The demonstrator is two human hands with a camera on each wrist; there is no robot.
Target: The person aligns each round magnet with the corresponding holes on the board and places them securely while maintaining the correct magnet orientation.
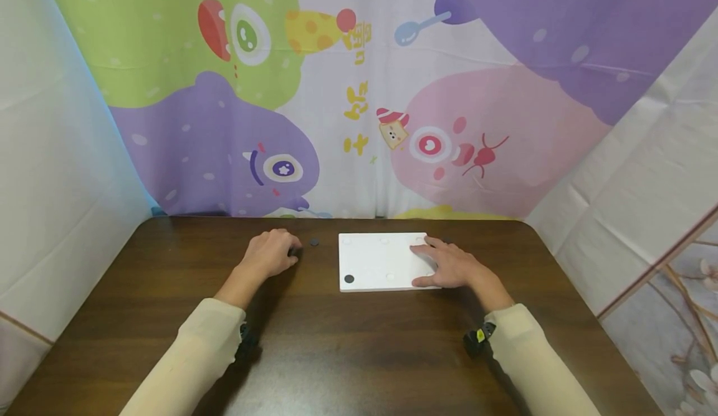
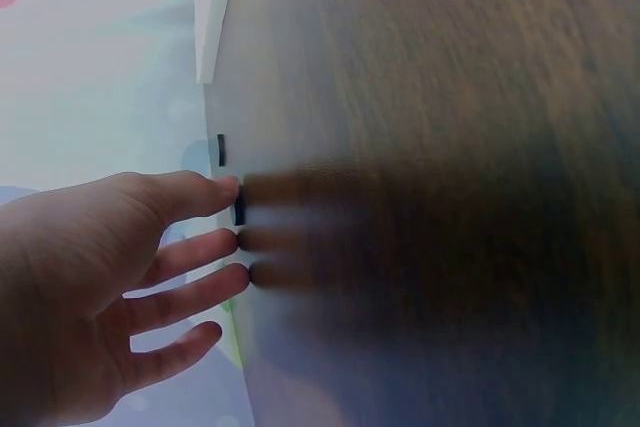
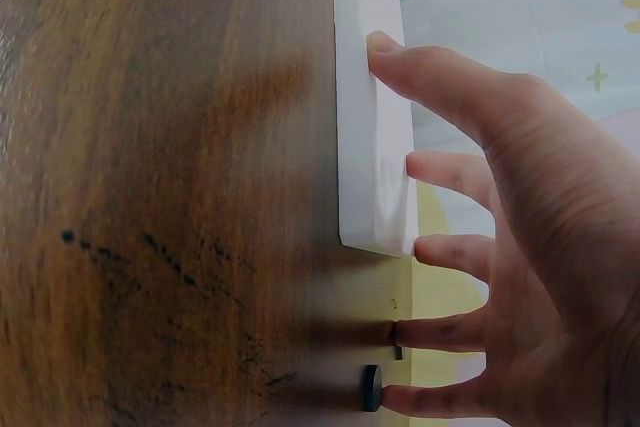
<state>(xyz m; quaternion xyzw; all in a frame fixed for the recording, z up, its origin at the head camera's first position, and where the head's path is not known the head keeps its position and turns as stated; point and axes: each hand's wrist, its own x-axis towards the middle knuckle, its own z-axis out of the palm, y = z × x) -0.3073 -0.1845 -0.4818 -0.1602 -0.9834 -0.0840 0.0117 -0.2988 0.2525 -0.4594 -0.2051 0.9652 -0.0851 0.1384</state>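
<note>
In the left wrist view, my left hand (image 1: pixel 272 252) is low over the table, its thumb and forefinger tips around the edges of a small black disc (image 2: pixel 239 210). A second black disc (image 1: pixel 314 242) lies between that hand and a white board (image 1: pixel 367 260). The board lies flat and has several shallow round recesses; one more black disc (image 1: pixel 349 279) sits at its near left corner. My right hand (image 1: pixel 451 264) rests spread over the board's right end, thumb near the front edge. Its outer fingertips reach past the board, by a thick black disc (image 3: pixel 373 388).
A brown wooden table (image 1: pixel 348 353) carries everything. Behind its far edge hangs a curtain (image 1: pixel 348 185) with cartoon figures, and pale fabric (image 1: pixel 62 154) borders the left side. Each wrist wears a small dark camera, as on the right one (image 1: pixel 475 341).
</note>
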